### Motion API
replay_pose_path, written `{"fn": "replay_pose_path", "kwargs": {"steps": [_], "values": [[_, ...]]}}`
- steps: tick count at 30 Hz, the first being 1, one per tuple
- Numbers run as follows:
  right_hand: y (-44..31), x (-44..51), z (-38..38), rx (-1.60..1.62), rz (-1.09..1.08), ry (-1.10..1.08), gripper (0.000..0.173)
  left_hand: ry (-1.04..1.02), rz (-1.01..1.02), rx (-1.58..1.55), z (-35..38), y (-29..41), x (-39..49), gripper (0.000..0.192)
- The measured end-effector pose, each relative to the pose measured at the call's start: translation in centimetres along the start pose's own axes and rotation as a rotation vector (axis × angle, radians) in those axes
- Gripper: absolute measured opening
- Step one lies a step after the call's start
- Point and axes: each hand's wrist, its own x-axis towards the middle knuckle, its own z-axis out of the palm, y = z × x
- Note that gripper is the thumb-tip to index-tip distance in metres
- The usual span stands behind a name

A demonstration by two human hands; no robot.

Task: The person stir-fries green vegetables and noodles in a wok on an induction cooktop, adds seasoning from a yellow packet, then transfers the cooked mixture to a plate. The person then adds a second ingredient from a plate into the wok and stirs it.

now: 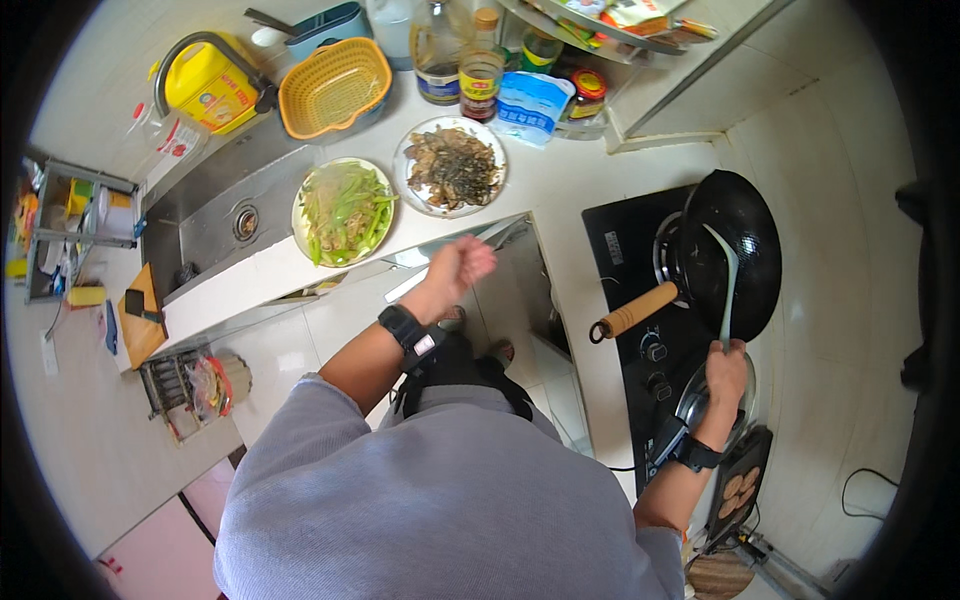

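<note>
My right hand point(727, 373) is closed on the handle of a pale grey-green cooking spatula point(729, 289), whose far end lies in a black wok point(750, 217). The wok sits tilted on a black gas hob point(604, 217), its wooden handle point(641, 310) pointing towards my body. My left hand point(461, 266) hangs in the air in front of the counter edge, its fingers loosely curled and nothing seen in them. Beyond it stand a plate of dark cooked food point(455, 169) and a plate of green vegetables with meat point(345, 214).
A steel sink point(217, 202) is at the left, with a yellow basket point(335, 86) behind it. Sauce bottles point(481, 82) and a blue packet point(531, 105) stand by the corner shelf. A glass lid point(694, 397) lies beneath my right forearm, near a dark pan of round patties point(739, 491).
</note>
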Motion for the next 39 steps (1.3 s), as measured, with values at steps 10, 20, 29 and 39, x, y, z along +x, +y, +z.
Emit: {"fn": "replay_pose_path", "kwargs": {"steps": [10,20,29,39], "values": [[1.8,1.1,0.0,-0.035,-0.163,0.043,0.042,0.147,0.273,-0.220,-5.2,5.6,4.0,0.014],[1.6,0.8,-0.2,-0.024,-0.137,0.030,0.041,0.274,0.294,-0.141,-3.6,6.4,4.4,0.007],[5.3,3.6,2.5,0.053,-0.175,0.124,0.029,0.050,0.290,-0.182,-4.7,6.4,5.1,0.005],[5.1,2.5,1.7,0.070,-0.159,0.102,0.030,-0.067,0.102,-0.292,-5.3,6.9,6.1,0.009]]}}
